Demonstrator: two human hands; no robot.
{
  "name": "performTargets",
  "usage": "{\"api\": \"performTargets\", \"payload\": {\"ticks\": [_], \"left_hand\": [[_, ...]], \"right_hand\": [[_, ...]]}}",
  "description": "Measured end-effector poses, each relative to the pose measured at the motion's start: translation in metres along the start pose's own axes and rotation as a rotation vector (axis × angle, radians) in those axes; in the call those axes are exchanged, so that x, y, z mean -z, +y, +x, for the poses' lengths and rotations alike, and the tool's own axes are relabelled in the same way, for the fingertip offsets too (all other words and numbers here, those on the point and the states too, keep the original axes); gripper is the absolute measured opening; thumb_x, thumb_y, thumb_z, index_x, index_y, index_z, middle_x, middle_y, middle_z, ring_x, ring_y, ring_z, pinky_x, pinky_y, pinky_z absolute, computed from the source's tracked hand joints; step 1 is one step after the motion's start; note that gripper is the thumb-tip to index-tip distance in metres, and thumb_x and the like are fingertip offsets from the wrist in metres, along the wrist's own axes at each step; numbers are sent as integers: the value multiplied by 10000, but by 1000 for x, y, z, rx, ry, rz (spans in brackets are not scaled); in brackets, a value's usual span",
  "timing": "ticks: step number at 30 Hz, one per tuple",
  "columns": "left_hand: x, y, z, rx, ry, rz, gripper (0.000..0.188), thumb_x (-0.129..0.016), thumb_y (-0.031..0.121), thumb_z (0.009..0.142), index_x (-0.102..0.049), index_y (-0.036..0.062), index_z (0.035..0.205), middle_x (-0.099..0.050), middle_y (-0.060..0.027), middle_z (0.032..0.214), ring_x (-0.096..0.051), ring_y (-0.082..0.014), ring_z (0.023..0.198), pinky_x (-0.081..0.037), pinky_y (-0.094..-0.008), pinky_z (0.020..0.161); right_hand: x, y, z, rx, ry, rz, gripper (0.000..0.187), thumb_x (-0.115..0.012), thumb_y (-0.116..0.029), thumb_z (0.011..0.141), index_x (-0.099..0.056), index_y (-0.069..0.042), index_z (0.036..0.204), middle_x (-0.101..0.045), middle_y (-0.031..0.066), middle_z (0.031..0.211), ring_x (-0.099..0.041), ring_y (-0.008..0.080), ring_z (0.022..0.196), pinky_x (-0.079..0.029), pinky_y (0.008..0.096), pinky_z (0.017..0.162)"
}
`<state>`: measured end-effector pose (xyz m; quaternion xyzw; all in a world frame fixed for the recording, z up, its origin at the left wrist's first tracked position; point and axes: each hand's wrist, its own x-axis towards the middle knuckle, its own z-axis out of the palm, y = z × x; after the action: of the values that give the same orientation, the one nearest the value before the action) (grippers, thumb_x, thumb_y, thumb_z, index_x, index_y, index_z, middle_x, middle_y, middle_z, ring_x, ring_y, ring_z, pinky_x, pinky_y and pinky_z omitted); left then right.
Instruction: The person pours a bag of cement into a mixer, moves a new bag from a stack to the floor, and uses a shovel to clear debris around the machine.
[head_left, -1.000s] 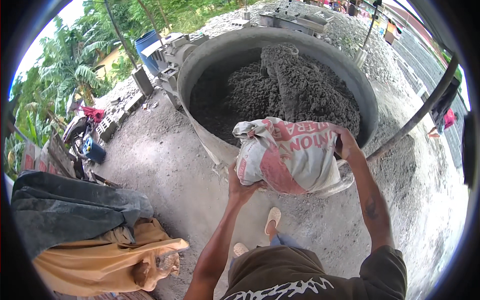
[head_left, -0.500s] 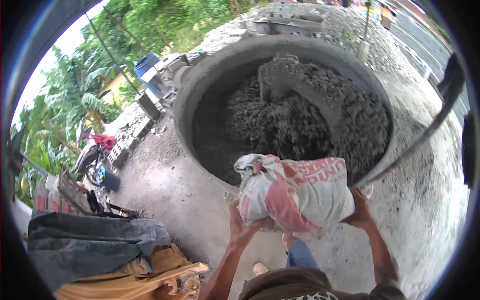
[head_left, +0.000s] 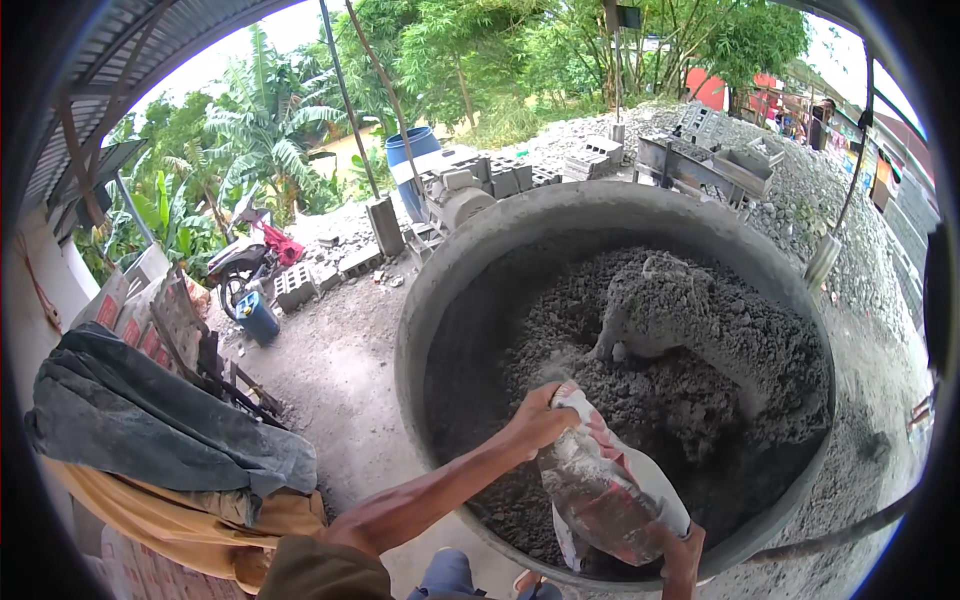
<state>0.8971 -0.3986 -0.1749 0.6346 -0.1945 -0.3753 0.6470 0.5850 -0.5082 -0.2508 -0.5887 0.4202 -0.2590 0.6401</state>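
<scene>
My left hand (head_left: 537, 420) grips the upper end of a white and red cement sack (head_left: 605, 485), and my right hand (head_left: 680, 552) holds its lower end. The sack is tipped over the near rim of a large round grey mixing pan (head_left: 440, 300). The pan is filled with dark grey gravel mix (head_left: 700, 340), heaped around a mixer blade. Pale powder lies under the sack's mouth, near my left hand.
A dark tarp (head_left: 150, 430) over tan cloth (head_left: 170, 510) covers a stack at the left. Concrete blocks (head_left: 300, 285), a blue barrel (head_left: 410, 150), a red motorbike (head_left: 250, 260) and a small blue bucket (head_left: 258, 318) stand behind. Gravel piles (head_left: 800, 190) lie at the back right.
The sack was held up in front of the pan with both hands; now it is tipped down over the rim into the pan. My view has moved closer to the pan.
</scene>
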Motion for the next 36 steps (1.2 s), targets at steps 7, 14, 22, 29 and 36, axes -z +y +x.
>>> {"api": "performTargets", "payload": {"ticks": [7,14,22,29,36], "left_hand": [[30,85,90,24,-195,-75,349,-642,92,793,-614,32,1136,-639,-65,989,-608,-169,891,-472,-300,758],[125,139,184,151,-411,23,214,-610,241,824,-696,46,846,-654,-77,880,-648,-210,777,-540,-393,664],[146,134,259,190,-308,-234,324,-604,374,873,-635,66,970,-631,-72,812,-651,-197,752,-536,-443,695],[161,106,311,225,-172,4,402,-636,472,864,-634,79,951,-638,-79,893,-638,-226,788,-542,-431,616],[115,62,301,247,-482,35,354,-686,378,882,-595,80,1051,-636,-75,979,-624,-219,875,-539,-422,751]], "right_hand": [[-23,-82,85,140,493,-15,629,-760,-154,681,-471,55,1200,-575,134,1042,-600,209,875,-506,327,757],[-123,-221,150,356,448,-123,582,-781,-215,721,-539,68,1168,-613,94,964,-592,173,810,-487,298,745],[-170,-245,181,361,365,-240,363,-732,-174,792,-665,58,1063,-689,115,960,-663,179,844,-523,299,737],[-179,-233,250,371,603,-624,472,-802,-301,744,-583,29,1000,-659,110,823,-644,203,777,-497,365,701],[-144,-143,253,431,869,-600,423,-816,-275,716,-513,-26,875,-617,160,814,-606,342,783,-475,424,707]]}}
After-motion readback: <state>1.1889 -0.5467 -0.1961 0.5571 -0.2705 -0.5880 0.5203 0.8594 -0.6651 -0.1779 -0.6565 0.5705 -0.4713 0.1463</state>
